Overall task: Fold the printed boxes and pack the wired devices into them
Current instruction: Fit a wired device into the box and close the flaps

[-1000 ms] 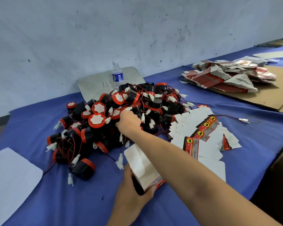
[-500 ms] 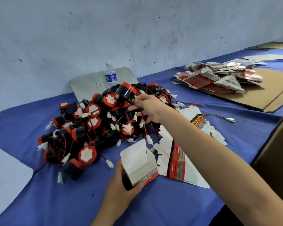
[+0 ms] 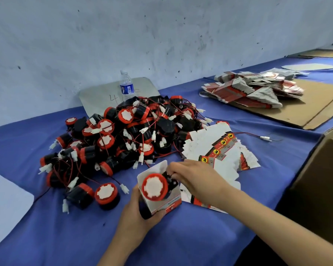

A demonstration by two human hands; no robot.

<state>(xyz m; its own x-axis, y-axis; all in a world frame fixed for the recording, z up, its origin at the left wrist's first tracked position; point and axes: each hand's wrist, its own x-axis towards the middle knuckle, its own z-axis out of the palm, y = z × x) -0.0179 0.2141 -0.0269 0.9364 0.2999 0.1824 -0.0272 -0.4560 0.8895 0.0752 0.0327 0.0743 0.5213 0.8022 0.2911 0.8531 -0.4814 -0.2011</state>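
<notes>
A folded printed box [image 3: 171, 203] with its top flap up is gripped from below by my left hand [image 3: 140, 217] near the table's front. In the box's open mouth sits a wired device [image 3: 155, 187], black with a red rim and white face. My right hand [image 3: 194, 177] pinches the device's black back at the box opening. Behind lies a big heap of the same wired devices [image 3: 123, 137] with red wires and white plugs. Flat unfolded printed boxes [image 3: 219, 150] are fanned out just right of the heap, partly under my right hand.
A blue cloth [image 3: 200, 242] covers the table. A water bottle [image 3: 126, 85] stands behind the heap by the wall. More flat boxes [image 3: 254, 91] are stacked on cardboard at the far right. A brown carton [image 3: 323, 179] rises at the right edge, a white sheet [image 3: 6, 206] at the left.
My right hand lifted a device off the heap and brought it down to the box mouth. The left hand turned the box so that its opening faces up.
</notes>
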